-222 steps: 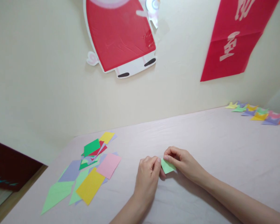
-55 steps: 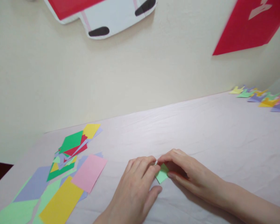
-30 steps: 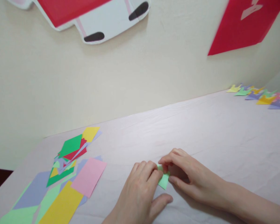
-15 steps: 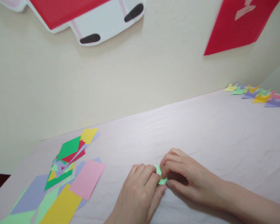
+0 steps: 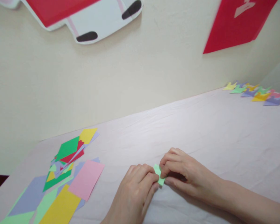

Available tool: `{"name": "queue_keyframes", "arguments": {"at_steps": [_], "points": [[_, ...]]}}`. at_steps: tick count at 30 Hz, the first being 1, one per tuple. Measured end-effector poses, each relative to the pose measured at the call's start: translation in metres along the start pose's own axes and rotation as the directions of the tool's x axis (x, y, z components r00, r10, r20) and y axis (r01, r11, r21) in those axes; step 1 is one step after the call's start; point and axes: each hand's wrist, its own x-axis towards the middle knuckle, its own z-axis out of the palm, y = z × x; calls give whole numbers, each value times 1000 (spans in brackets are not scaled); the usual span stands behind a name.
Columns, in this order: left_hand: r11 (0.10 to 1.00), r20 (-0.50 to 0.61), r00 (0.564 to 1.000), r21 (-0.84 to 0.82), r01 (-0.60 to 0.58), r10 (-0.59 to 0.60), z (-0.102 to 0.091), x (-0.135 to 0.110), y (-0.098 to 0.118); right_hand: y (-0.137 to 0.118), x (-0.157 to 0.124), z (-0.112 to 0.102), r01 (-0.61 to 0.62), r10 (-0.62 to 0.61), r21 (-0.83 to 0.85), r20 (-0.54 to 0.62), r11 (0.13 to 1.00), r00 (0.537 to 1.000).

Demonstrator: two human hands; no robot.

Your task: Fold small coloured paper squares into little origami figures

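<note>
Green paper (image 5: 158, 178), already folded small, lies at 6 o'clock on the tabletop (image 5: 212, 137), pinched in the grip of the left hand (image 5: 135, 193) and right hand (image 5: 182, 175), seemingly mid-fold; folded shapes (image 5: 258, 93) sit at 2 o'clock, flat sheets (image 5: 67, 183) at 8 o'clock.

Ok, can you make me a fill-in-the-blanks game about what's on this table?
The left hand and right hand pinch a small paper piece coloured ___.
The pink sheet lies to the ___ of both hands.
The folded paper shapes sit at the far ___ end of the table.
Missing words: green, left, right.
</note>
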Motion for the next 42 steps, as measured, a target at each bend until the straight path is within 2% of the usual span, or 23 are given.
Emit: {"name": "queue_keyframes", "arguments": {"at_steps": [6,10,14,18,22,24,29,42], "points": [[985,-20,993,134,-109,112,4,-1,3,-2,0,-1,-7,7,-2,11,1000,1000],[972,-49,991,209,-110,123,8,-1,6,-3,1,-2,-16,16,-17,23,1000,1000],[979,-89,994,198,-39,58,15,1,8,-4,2,-2,0,1,-38,22,999,1000],[998,-177,984,55,27,-17,21,1,7,-2,4,2,4,-3,-53,19,999,1000],[989,-83,987,-71,133,-139,19,1,7,1,4,5,-22,23,-40,17,999,1000],[981,-74,983,-105,162,-170,17,2,7,2,3,5,-66,66,-32,7,997,998],[976,-81,977,-105,189,-198,17,6,8,0,3,1,-164,164,-24,-2,986,986],[954,-43,953,0,301,-301,17,12,13,-5,5,3,-209,209,-67,-2,976,978]]}}
